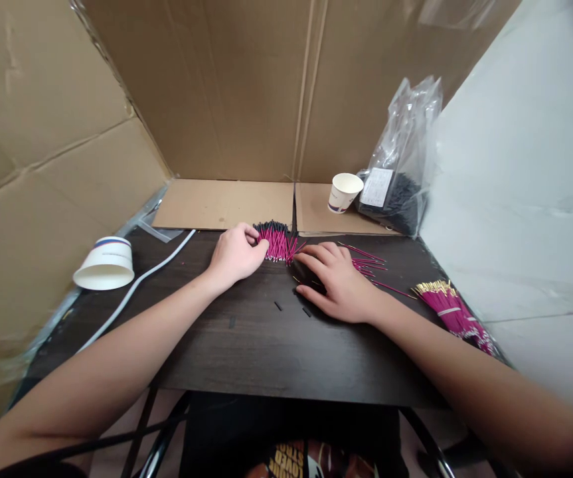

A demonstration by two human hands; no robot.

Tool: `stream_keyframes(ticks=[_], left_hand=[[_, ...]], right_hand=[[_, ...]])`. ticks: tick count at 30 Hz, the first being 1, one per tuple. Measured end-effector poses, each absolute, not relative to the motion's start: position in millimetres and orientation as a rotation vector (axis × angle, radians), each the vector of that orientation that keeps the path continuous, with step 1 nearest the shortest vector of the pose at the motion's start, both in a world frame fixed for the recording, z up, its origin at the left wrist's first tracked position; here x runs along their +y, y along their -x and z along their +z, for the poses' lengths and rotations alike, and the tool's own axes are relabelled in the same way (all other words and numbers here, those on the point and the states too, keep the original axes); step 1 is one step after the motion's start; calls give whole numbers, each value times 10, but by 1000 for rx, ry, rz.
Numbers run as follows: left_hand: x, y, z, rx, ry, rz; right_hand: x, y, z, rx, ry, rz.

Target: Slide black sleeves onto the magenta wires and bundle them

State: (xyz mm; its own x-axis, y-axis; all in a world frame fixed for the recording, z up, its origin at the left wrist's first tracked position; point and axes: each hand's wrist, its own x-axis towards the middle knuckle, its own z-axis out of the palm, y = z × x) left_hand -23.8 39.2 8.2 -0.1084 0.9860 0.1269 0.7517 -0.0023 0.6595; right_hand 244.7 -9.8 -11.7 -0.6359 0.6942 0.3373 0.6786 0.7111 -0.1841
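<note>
Magenta wires (277,244) lie fanned at the counter's (266,345) far middle, long axes running toward the person. The left hand (235,255) rests loosely curled on their left edge; the right hand (338,282), fingers spread flat, lies just right.

bare dark table (266,345) in front, cardboard wall (216,86) behind, bag (400,166) back right
</note>
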Motion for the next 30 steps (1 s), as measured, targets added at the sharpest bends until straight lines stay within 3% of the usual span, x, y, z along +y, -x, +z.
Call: stream_keyframes(ticks=[9, 30], left_hand=[[377, 231, 37, 1887, -1837, 899], [359, 187, 60, 1889, -1824, 860]], right_hand=[[-95, -2421, -151, -2614, 1080, -20], [-54, -2423, -127, -2667, 935, 149]])
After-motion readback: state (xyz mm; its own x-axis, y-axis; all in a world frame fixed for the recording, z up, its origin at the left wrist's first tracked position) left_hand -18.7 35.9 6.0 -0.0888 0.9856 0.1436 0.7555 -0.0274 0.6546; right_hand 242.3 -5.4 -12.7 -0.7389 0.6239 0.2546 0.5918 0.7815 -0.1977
